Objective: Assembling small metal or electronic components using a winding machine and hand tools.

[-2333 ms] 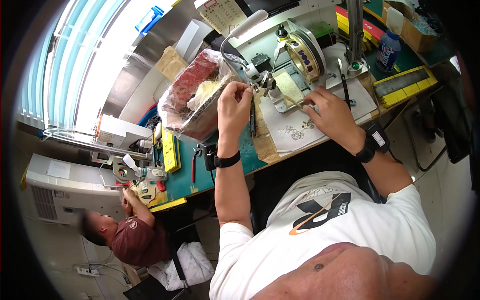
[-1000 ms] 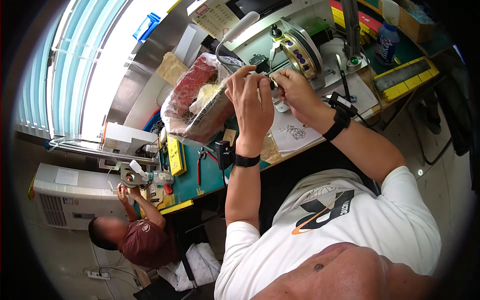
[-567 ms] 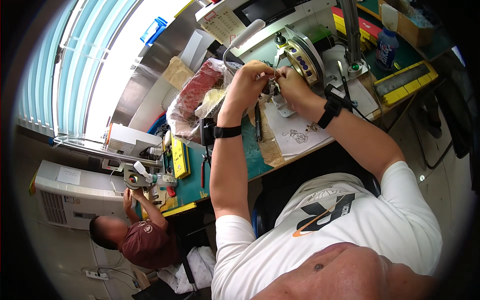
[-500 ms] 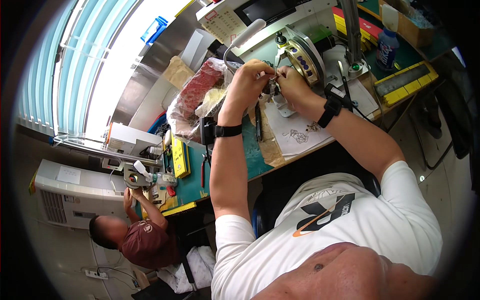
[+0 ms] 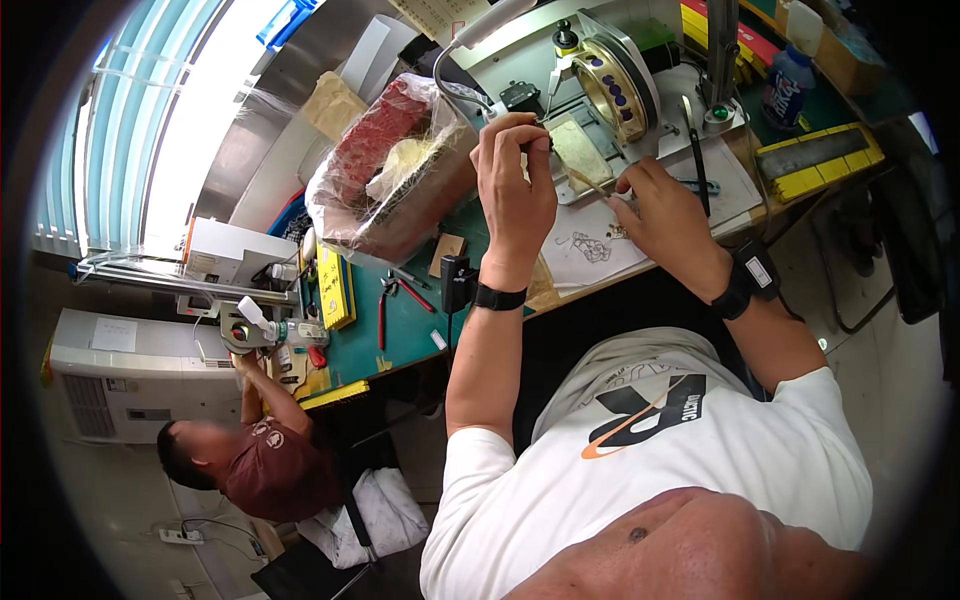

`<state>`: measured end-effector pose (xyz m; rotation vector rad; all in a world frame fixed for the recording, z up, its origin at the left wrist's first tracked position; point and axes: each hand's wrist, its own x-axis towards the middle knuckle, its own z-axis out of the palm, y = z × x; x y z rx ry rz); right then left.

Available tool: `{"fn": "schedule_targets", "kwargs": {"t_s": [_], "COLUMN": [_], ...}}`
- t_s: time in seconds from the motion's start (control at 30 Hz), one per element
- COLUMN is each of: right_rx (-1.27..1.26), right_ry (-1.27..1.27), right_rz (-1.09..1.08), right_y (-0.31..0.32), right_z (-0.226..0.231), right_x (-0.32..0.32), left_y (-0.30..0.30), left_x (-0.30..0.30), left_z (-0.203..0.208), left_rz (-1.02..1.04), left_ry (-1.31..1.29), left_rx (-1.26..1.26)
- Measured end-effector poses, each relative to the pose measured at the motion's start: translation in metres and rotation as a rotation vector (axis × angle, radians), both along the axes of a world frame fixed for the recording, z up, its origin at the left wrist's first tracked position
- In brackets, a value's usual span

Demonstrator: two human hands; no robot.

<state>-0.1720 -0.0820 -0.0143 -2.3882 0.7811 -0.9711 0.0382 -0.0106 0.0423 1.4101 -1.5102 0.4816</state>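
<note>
My left hand (image 5: 516,190) is raised in front of the machine, with its fingers curled and the fingertips drawn together. Anything pinched there is too small to make out. Lower and to the right, my right hand (image 5: 675,218) has its thumb and forefinger around a slim pale stick-like tool (image 5: 590,184). The tool points toward a pale rectangular pad (image 5: 580,152) on the machine's base. Just behind the pad stands a round gold-coloured wheel (image 5: 606,98) with dark oval spots. Thin wire-like chains (image 5: 588,246) lie on white paper (image 5: 562,270) below my hands.
A plastic-lined box (image 5: 400,170) stands left of my hands, with a lamp (image 5: 490,25) behind. Red-handled pliers (image 5: 383,312) lie on the green mat (image 5: 400,345). A blue bottle (image 5: 788,88) and yellow-edged block (image 5: 815,165) stand right. A co-worker (image 5: 280,460) sits far left.
My hands, close together by the wheel before, have come apart. The right moved down toward me and the left stays raised. The pale pad now shows between them. The view has shifted slightly.
</note>
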Motion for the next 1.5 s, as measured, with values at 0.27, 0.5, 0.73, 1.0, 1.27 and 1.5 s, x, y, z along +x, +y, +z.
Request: {"fn": "schedule_targets", "kwargs": {"t_s": [0.27, 0.5, 0.73, 1.0, 1.27, 1.5], "right_rx": [-0.062, -0.007, 0.003, -0.005, -0.069, -0.052], "right_ry": [0.061, 0.197, 0.158, -0.158, -0.152, -0.048], "right_rz": [-0.003, 0.007, 0.033, 0.036, 0.071, 0.024], "right_y": [-0.003, 0.0, -0.006, 0.005, -0.002, 0.0], "right_z": [0.006, 0.033, 0.025, 0.05, 0.056, 0.035], "right_x": [-0.002, -0.019, -0.011, -0.01, 0.003, -0.004], "left_y": [-0.006, -0.008, -0.009, -0.009, -0.009, -0.009], "left_x": [0.006, 0.007, 0.006, 0.007, 0.006, 0.005], "left_z": [-0.017, -0.018, -0.017, -0.019, -0.019, -0.019], "left_rz": [0.004, -0.012, -0.014, -0.01, -0.016, -0.014], "left_ry": [-0.022, -0.016, -0.003, 0.023, 0.032, 0.033], "left_rx": [-0.127, -0.156, -0.151, -0.161, -0.173, -0.173]}}
